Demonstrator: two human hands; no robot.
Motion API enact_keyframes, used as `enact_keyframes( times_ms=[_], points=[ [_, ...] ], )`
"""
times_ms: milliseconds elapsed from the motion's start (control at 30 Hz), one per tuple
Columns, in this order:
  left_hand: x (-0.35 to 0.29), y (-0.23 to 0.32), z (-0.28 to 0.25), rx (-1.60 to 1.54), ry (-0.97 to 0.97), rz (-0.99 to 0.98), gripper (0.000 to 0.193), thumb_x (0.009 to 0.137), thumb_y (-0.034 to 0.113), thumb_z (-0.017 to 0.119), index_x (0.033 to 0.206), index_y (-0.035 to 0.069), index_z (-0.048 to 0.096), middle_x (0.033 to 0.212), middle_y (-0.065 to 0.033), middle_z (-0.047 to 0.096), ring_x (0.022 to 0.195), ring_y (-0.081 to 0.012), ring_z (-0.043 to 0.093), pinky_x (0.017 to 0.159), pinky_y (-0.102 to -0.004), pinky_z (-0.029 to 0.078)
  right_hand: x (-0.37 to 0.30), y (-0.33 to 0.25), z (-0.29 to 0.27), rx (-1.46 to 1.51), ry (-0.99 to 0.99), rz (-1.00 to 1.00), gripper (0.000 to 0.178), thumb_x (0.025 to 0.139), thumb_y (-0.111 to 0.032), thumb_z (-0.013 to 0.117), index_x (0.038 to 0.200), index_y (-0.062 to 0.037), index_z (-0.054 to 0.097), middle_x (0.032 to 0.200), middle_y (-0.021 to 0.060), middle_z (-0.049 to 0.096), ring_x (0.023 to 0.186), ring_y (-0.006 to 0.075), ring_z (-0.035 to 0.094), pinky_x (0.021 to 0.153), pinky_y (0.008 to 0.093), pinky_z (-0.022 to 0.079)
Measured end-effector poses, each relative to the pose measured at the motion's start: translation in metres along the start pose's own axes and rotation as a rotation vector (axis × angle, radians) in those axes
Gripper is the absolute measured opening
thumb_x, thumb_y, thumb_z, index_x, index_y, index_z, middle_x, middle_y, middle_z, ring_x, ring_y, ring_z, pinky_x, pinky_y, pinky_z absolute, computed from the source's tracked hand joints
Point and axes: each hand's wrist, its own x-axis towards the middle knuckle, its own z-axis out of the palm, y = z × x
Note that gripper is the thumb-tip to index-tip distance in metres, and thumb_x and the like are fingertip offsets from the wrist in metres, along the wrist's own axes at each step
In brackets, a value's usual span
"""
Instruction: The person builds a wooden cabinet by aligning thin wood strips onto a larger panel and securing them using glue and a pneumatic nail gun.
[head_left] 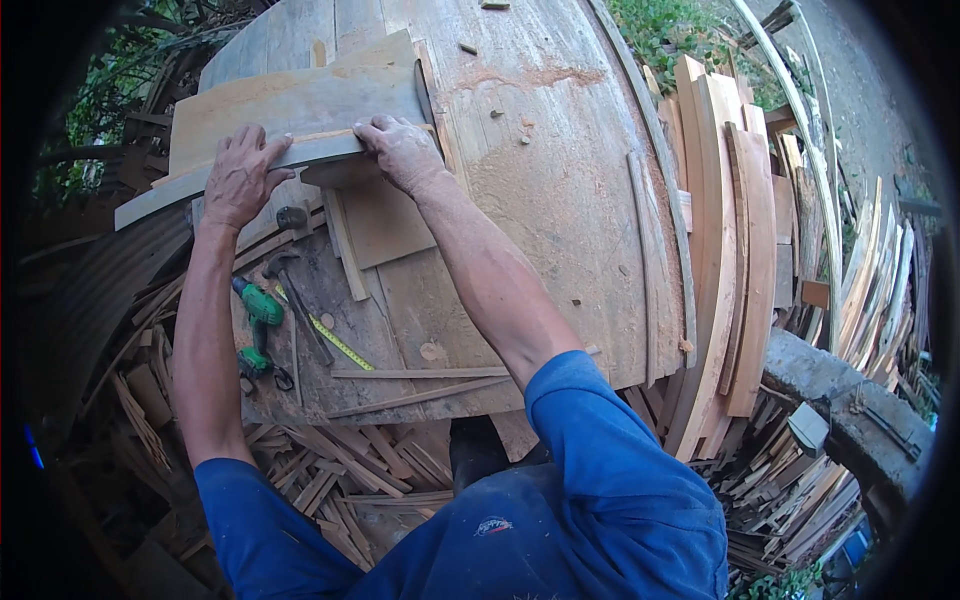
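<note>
A broad wooden table bore a wide panel at its far left, and along that panel's near edge lay the narrow board. It seemed stiff, fairly light and hardly slippery, though its edges could have splintered; the long edges, taken well apart, looked the best hold. The left hand was closed over it left of its middle, the right hand near its right end.

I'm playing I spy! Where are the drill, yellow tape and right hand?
Drill (263,306), head view: green body.
Yellow tape (340,344), head view: middle of its strip.
Right hand (403,155), head view: back of the hand.
</note>
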Motion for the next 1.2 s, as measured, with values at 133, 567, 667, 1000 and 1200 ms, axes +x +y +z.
enact_keyframes(
  times_ms=[133,567,667,1000,1200],
  points=[
    [0.005,-0.003,-0.002,-0.029,0.027,0.013,0.049,0.08,0.029,0.076,0.124,0.013,0.064,0.102,-0.0105,0.055,0.1,-0.0289,0.054,0.085,-0.0422,0.041,0.006,0.004,0.002,-0.054,0.003,0.004,0.029,0.091,-0.01,0.056,0.118,-0.0165,0.063,0.113,0.0096,0.064,0.111,0.0316,0.062,0.094,0.0436,0.051],
    [0.017,-0.009,0.0,-0.032,0.005,-0.014,0.049,0.079,0.029,0.077,0.123,0.011,0.065,0.101,-0.0108,0.055,0.1,-0.0293,0.054,0.085,-0.0423,0.041,0.02,0.006,0.0,-0.007,-0.003,0.019,0.026,0.086,-0.006,0.058,0.111,-0.0137,0.064,0.114,0.0124,0.066,0.113,0.0328,0.062,0.097,0.0422,0.051],
    [0.019,-0.012,0.002,-0.034,0.006,-0.012,0.05,0.079,0.028,0.077,0.123,0.01,0.065,0.101,-0.0109,0.055,0.1,-0.0293,0.054,0.086,-0.0426,0.041,0.025,0.008,0.001,-0.007,-0.017,0.017,0.026,0.087,-0.007,0.057,0.111,-0.0136,0.064,0.114,0.0128,0.066,0.114,0.033,0.061,0.097,0.0423,0.051],
    [0.033,-0.022,0.006,-0.032,0.018,-0.007,0.051,0.078,0.029,0.078,0.123,0.01,0.065,0.1,-0.0112,0.054,0.1,-0.03,0.053,0.086,-0.0434,0.042,0.042,0.013,0.004,-0.012,-0.021,0.043,0.025,0.089,-0.008,0.054,0.11,-0.0144,0.065,0.113,0.0138,0.066,0.112,0.0335,0.062,0.097,0.0429,0.051],
    [0.034,-0.022,0.009,-0.017,0.023,-0.008,0.051,0.078,0.029,0.078,0.123,0.011,0.065,0.1,-0.0115,0.054,0.1,-0.0305,0.054,0.086,-0.0433,0.042,0.043,0.016,0.008,-0.015,0.012,0.05,0.023,0.088,-0.008,0.054,0.106,-0.0142,0.067,0.111,0.0132,0.067,0.111,0.034,0.063,0.096,0.0433,0.051]
  ],
)
